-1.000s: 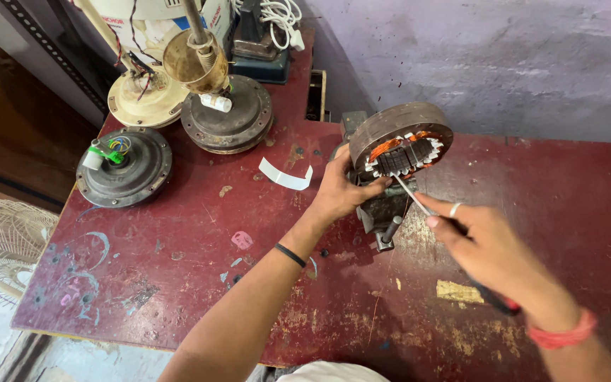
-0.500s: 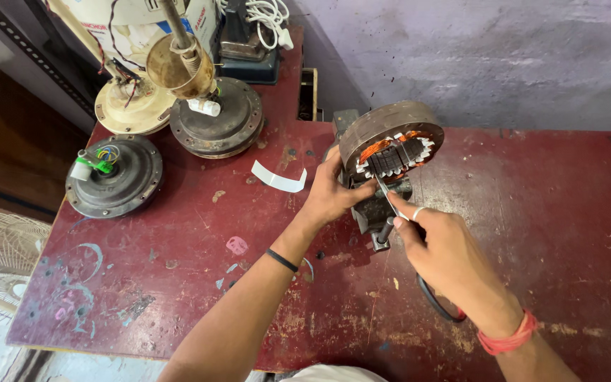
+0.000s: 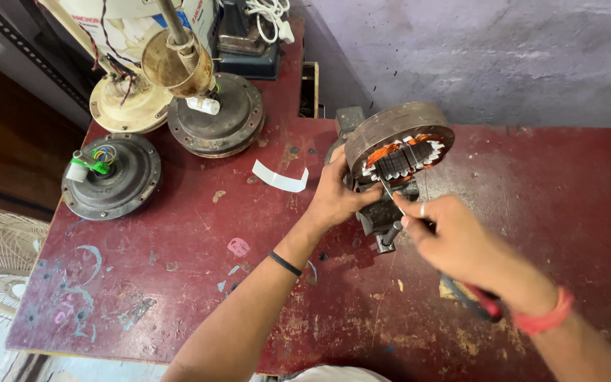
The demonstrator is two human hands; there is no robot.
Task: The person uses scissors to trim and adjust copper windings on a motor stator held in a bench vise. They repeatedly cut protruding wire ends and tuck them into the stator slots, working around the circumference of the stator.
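Fingers (image 3: 348, 189) of left hand (image 3: 337, 198) clamp the motor (image 3: 399, 145) beside the vise (image 3: 383, 212), right hand (image 3: 461, 244) closed around screwdriver (image 3: 392, 198); tip could slip, nicking copper windings.

Three round fan motors (image 3: 111, 177) (image 3: 215, 117) (image 3: 127, 105) sit near the table's (image 3: 178, 283) far left corner; one stator (image 3: 399, 148) stands in one vise (image 3: 383, 212); one white paper strip (image 3: 280, 177) lies between.
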